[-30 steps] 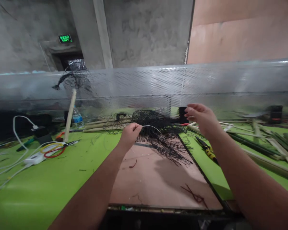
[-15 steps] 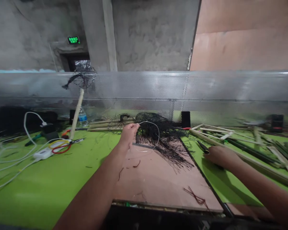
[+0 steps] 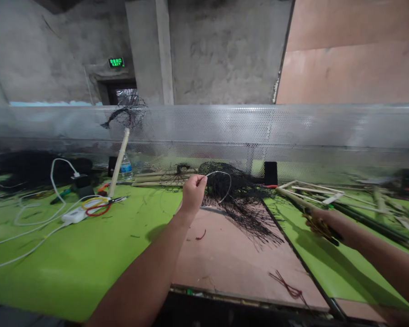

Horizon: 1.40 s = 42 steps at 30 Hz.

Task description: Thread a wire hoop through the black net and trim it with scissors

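Silvery arched wire (image 3: 230, 181) in pinching left hand (image 3: 193, 193), yellow-black pliers (image 3: 321, 229) in gripping right hand (image 3: 332, 220).

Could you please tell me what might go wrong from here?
The thin curved wire pinched in the left hand could snag on the black strands behind it. The pliers in the right hand might knock the long pale stick close by.

The left forearm (image 3: 150, 263) reaches from the near side to the middle; the left hand (image 3: 193, 195) is pinching. The right forearm (image 3: 381, 254) extends from near right, the right hand (image 3: 332, 222) curled in a grip.
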Motion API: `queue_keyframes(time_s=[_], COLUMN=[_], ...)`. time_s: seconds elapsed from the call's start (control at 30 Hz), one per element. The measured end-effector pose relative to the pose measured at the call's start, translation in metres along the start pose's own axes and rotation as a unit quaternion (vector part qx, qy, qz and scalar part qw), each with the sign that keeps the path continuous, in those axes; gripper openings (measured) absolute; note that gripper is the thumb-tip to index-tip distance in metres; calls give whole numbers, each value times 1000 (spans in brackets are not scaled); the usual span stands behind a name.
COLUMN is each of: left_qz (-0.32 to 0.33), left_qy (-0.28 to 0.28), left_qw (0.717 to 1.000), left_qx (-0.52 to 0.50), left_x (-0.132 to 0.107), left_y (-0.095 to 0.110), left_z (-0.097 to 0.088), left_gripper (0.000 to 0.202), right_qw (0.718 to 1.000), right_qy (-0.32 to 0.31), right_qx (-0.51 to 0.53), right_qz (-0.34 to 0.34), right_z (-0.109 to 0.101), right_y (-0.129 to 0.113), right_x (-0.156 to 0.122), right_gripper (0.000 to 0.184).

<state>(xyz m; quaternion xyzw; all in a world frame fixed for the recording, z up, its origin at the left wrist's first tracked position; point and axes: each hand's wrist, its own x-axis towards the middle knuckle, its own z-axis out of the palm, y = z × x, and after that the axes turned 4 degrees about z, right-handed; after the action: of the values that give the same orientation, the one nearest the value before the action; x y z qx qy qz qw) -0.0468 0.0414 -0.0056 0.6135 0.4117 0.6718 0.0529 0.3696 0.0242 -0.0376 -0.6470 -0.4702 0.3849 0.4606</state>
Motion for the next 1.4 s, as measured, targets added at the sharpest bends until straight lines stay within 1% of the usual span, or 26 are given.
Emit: queue_keyframes(time_s=[0.03, 0.07, 0.1, 0.13, 0.2, 0.27, 0.3, 0.33, 0.4, 0.5, 0.53, 0.6, 0.67, 0.77, 0.9, 1.0, 1.17, 1.33, 1.4], left_qz=[37, 78, 117, 153, 213, 252, 262, 267, 262, 227, 211, 185, 173, 168, 157, 163, 180, 181, 191], left_qy=[6, 9, 11, 10, 11, 16, 20, 26, 40, 66, 72, 76, 73, 52, 38, 33, 10, 38, 30], left_qw=[999, 994, 987, 979, 960, 945, 939, 936, 936, 943, 947, 952, 956, 961, 967, 968, 962, 961, 959], left_qx=[36, 72, 105, 134, 179, 210, 220, 226, 232, 233, 233, 232, 226, 211, 194, 190, 204, 204, 207], left_x=[-2, -4, -6, -9, -14, -18, -19, -19, -19, -16, -15, -15, -16, -19, -23, -24, -25, -23, -23], left_y=[2, 4, 6, 8, 11, 13, 13, 13, 13, 13, 13, 13, 13, 15, 19, 20, 17, 20, 20], left_z=[-1, -1, -1, -1, 0, 2, 2, 2, 2, 1, 1, 2, 3, 7, 11, 12, 13, 13, 13], left_gripper=[26, 25, 24, 23, 21, 20, 20, 20, 20, 21, 22, 23, 23, 24, 24, 23, 23, 25, 26], right_qw=[995, 985, 972, 962, 946, 941, 941, 942, 947, 951, 948, 932, 917, 912, 925, 934, 936, 936, 937], right_qy=[-41, -65, -93, -102, -128, -177, -202, -221, -226, -247, -264, -313, -349, -358, -330, -303, -291, -294, -292], right_qx=[89, 160, 213, 252, 295, 287, 266, 244, 213, 170, 163, 171, 184, 179, 161, 154, 140, 142, 142], right_qz=[25, 32, 20, 9, -23, -45, -55, -63, -77, -74, -74, -64, -61, -84, -101, -113, -141, -131, -126], right_z=[5, 12, 21, 31, 55, 81, 94, 106, 130, 158, 166, 177, 184, 187, 186, 186, 184, 183, 184], right_y=[-5, -11, -18, -25, -40, -52, -57, -61, -68, -74, -73, -69, -62, -51, -46, -45, -45, -40, -39], right_x=[-7, -15, -23, -31, -47, -62, -69, -75, -85, -91, -91, -88, -85, -85, -89, -87, -83, -81, -80], right_gripper=[16, 15, 13, 9, 5, 10, 10, 8, 4, 8, 9, 9, 8, 6, 13, 14, 12, 9, 8])
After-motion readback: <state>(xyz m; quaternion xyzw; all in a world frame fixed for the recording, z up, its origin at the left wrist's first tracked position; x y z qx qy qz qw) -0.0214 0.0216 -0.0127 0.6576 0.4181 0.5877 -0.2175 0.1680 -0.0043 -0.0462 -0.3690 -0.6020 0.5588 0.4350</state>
